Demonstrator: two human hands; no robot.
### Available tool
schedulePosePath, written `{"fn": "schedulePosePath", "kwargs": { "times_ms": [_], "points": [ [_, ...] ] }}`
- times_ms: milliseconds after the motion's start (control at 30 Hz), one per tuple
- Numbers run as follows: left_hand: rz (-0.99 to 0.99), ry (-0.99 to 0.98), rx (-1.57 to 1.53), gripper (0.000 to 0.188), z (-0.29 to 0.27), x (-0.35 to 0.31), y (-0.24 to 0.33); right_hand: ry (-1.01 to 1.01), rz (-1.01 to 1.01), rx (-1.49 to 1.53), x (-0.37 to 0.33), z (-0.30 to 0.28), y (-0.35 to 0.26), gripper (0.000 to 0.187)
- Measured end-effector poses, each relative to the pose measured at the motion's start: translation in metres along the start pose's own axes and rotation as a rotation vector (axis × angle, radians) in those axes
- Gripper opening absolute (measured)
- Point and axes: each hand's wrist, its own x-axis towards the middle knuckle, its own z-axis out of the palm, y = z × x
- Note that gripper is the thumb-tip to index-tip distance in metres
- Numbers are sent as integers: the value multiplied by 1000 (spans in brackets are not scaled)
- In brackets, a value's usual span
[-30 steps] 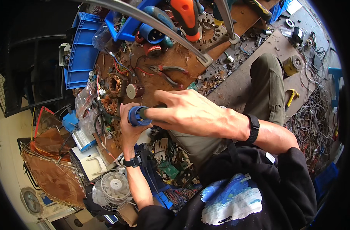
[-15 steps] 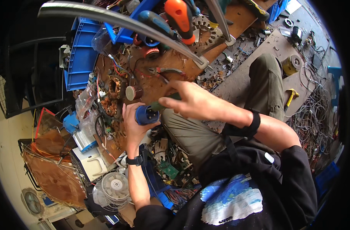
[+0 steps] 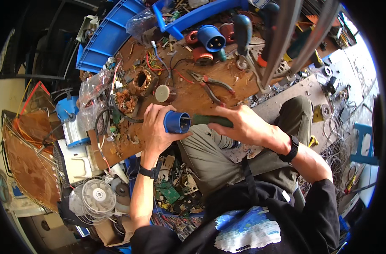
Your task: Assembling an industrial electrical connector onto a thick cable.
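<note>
My left hand is closed around a blue industrial plug, its open end with metal pins turned to the right. My right hand grips the dark green handle of what looks like a screwdriver. It lies nearly level, and its short visible tip reaches the plug's open mouth; whether it touches a pin I cannot tell. Just beyond the hands, pliers with red-and-black handles rest on the brown wooden bench. A copper-wound coil with a pale round end stands beside my left hand.
A second blue plug sits among red coils at the back. Metal bars rise at the upper right. A blue crate stands far left. Circuit-board scrap fills a bin below my left wrist; a fan stands left of it.
The view has shifted. The plug's open end has turned from facing down and toward me to facing right. My right hand has lowered, and the green handle now points level at the pins.
</note>
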Motion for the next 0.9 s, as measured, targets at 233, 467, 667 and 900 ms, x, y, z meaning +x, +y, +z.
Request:
{"fn": "schedulePosePath", "kwargs": {
  "times_ms": [233,467,667,900],
  "points": [
    [97,67,-1,75,3,3,-9,-369,987,1088,23,-17,-2,35],
    [45,93,-94,70,8,-2,-15,-473,467,125,32,-18,-10,50],
    [62,142,-105,66,12,-2,-18,-206,475,47,35,-5,-28,36],
    [73,159,-115,66,13,-2,-19,-113,54,-469,21,-3,-24,39]
  ]
}}
